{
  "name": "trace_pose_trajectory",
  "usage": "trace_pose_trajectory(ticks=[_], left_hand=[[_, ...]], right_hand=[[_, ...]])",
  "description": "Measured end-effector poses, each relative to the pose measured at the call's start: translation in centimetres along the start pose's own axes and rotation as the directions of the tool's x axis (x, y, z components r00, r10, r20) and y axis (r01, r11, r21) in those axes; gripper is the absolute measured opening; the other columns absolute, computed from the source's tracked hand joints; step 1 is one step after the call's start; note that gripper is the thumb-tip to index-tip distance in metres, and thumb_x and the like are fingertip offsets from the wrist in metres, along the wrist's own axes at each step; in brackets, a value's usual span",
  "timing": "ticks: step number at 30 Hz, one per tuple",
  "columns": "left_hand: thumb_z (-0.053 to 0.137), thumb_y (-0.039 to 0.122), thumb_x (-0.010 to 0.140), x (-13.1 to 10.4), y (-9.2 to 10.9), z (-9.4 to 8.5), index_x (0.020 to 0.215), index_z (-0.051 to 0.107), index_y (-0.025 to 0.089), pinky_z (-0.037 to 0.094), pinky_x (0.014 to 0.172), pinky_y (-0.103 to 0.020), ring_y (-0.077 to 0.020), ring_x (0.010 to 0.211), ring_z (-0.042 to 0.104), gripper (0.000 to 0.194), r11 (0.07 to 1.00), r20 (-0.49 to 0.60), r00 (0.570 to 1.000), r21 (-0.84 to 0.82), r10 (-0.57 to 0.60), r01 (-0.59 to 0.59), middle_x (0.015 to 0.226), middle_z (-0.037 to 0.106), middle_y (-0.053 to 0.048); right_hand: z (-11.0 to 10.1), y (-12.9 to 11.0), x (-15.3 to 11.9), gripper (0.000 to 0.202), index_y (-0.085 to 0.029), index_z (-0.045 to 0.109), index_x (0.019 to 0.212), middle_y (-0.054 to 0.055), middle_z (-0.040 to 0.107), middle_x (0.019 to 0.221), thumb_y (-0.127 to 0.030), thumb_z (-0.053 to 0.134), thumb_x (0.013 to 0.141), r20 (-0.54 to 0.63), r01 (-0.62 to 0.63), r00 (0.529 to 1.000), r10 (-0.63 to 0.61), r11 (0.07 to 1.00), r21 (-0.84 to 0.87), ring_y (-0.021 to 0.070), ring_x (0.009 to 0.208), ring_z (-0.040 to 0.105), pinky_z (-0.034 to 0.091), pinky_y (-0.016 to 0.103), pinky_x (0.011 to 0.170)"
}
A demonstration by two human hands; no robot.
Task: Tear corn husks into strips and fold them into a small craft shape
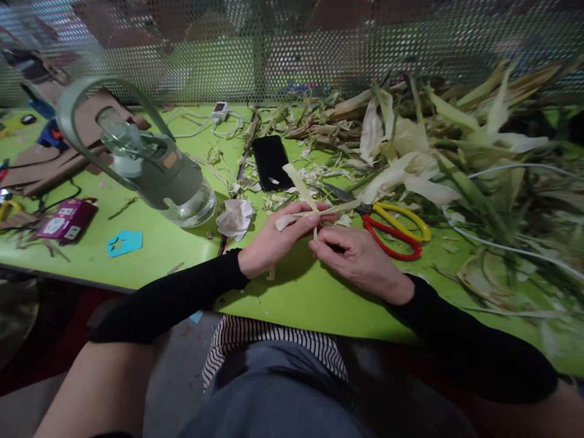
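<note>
Pale corn husk strips (pixel 300 184) cross one another between my two hands, above the green table (pixel 292 298). My left hand (pixel 285 234) pinches them where they cross, its thumb on top and one strip standing up beyond the fingers. Close by on the right, my right hand (pixel 353 255) is closed, thumb and index finger pinching the lower end of a thin strip. Scissors with red and yellow handles (pixel 395 234) lie just beyond my right hand. A black phone (pixel 272 161) rests behind my left hand, with a small scrap on its screen.
A green-lidded bottle (pixel 157 173) stands left, beside crumpled white paper (pixel 235 219). A large heap of husks (pixel 410 140) covers the right side. A purple box (pixel 67 220), a blue paper tag (pixel 125 243), white cables and a perforated metal screen (pixel 292 55) are also in view.
</note>
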State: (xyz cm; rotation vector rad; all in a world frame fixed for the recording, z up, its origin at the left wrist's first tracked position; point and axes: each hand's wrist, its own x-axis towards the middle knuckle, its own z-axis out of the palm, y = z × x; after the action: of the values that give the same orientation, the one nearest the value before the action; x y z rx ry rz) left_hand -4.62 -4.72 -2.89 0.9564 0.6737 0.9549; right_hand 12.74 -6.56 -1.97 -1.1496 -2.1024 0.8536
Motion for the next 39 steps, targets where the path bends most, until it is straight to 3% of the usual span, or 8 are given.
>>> trace_pose_trajectory(ticks=[5, 9, 15, 19, 25, 30, 35, 39], left_hand=[[0.066, 0.033, 0.092, 0.6, 0.3, -0.6, 0.110, 0.068, 0.015, 0.050, 0.099, -0.034, -0.0174, 0.105, 0.071, 0.026, 0.992, -0.044, 0.999, 0.125, 0.001, 0.005, 0.110, 0.077, -0.010], [0.071, 0.036, 0.088, 0.2, 0.3, -0.4, 0.101, 0.067, 0.014, 0.051, 0.082, -0.028, -0.0134, 0.085, 0.067, 0.026, 0.976, -0.007, 1.000, 0.218, -0.005, 0.007, 0.093, 0.076, -0.007], [0.071, 0.037, 0.088, 0.1, 0.9, -0.4, 0.093, 0.063, 0.013, 0.050, 0.076, -0.026, -0.0125, 0.080, 0.068, 0.025, 0.943, 0.011, 1.000, 0.332, -0.004, 0.000, 0.085, 0.073, -0.005], [0.066, 0.037, 0.090, 0.3, 1.3, -0.7, 0.093, 0.062, 0.014, 0.049, 0.078, -0.026, -0.0123, 0.081, 0.067, 0.023, 0.926, 0.057, 0.998, 0.377, -0.020, -0.003, 0.087, 0.073, -0.006], [0.066, 0.040, 0.092, 0.1, 1.4, -0.5, 0.100, 0.062, 0.014, 0.049, 0.081, -0.027, -0.0130, 0.084, 0.065, 0.027, 0.918, 0.109, 0.994, 0.394, -0.007, -0.036, 0.097, 0.073, -0.008], [0.067, 0.035, 0.092, 0.2, 0.8, -0.6, 0.105, 0.051, 0.017, 0.051, 0.083, -0.029, -0.0133, 0.087, 0.067, 0.027, 0.955, 0.127, 0.992, 0.290, 0.022, -0.058, 0.091, 0.072, -0.005], [0.062, 0.030, 0.096, 0.5, 0.6, -0.6, 0.107, 0.048, 0.017, 0.055, 0.076, -0.028, -0.0102, 0.074, 0.067, 0.022, 0.984, 0.132, 0.989, 0.173, -0.064, 0.040, 0.083, 0.067, 0.000], [0.051, 0.025, 0.101, 0.6, 0.7, -0.3, 0.103, 0.050, 0.016, 0.055, 0.070, -0.025, -0.0073, 0.066, 0.062, 0.009, 0.963, 0.072, 0.991, 0.253, -0.114, 0.092, 0.082, 0.061, 0.001]], right_hand=[[-0.3, 0.9, 0.4, 0.043, -0.022, 0.058, 0.075, -0.002, 0.054, 0.063, -0.061, 0.059, 0.093, -0.185, -0.167, 0.966, 0.180, 0.982, 0.083, 0.0141, 0.057, 0.047, 0.034, 0.029, 0.054], [-0.4, 1.4, 0.8, 0.045, -0.023, 0.060, 0.090, 0.002, 0.066, 0.075, -0.068, 0.060, 0.090, -0.278, -0.163, 0.934, 0.223, 0.961, 0.223, 0.0172, 0.067, 0.059, 0.041, 0.029, 0.058], [-1.1, 0.9, 0.4, 0.051, -0.023, 0.058, 0.068, -0.001, 0.054, 0.060, -0.067, 0.055, 0.093, -0.184, -0.158, 0.967, 0.178, 0.980, 0.121, 0.0142, 0.054, 0.046, 0.034, 0.030, 0.052], [-1.5, 0.7, 0.3, 0.050, -0.024, 0.054, 0.065, -0.002, 0.048, 0.058, -0.064, 0.056, 0.094, -0.210, -0.152, 0.961, 0.181, 0.977, 0.148, 0.0133, 0.053, 0.042, 0.033, 0.030, 0.051], [-1.3, 1.0, 0.8, 0.042, -0.023, 0.065, 0.102, -0.001, 0.064, 0.074, -0.056, 0.078, 0.080, -0.138, -0.179, 0.956, 0.258, 0.889, 0.421, 0.0119, 0.055, 0.051, 0.038, 0.027, 0.049], [-0.7, 1.1, 0.7, 0.042, -0.020, 0.069, 0.116, -0.001, 0.067, 0.070, -0.051, 0.071, 0.088, -0.120, -0.186, 0.953, 0.278, 0.852, 0.490, 0.0113, 0.059, 0.053, 0.042, 0.026, 0.054], [-0.3, 1.1, 0.7, 0.027, -0.021, 0.073, 0.092, -0.001, 0.066, 0.070, -0.048, 0.074, 0.087, -0.236, -0.133, 0.937, 0.256, 0.890, 0.437, 0.0115, 0.058, 0.054, 0.045, 0.027, 0.055], [-0.1, 1.3, 0.7, 0.023, -0.022, 0.070, 0.082, 0.001, 0.068, 0.079, -0.044, 0.073, 0.088, -0.311, -0.065, 0.937, 0.158, 0.955, 0.290, 0.0147, 0.070, 0.062, 0.049, 0.028, 0.061]])
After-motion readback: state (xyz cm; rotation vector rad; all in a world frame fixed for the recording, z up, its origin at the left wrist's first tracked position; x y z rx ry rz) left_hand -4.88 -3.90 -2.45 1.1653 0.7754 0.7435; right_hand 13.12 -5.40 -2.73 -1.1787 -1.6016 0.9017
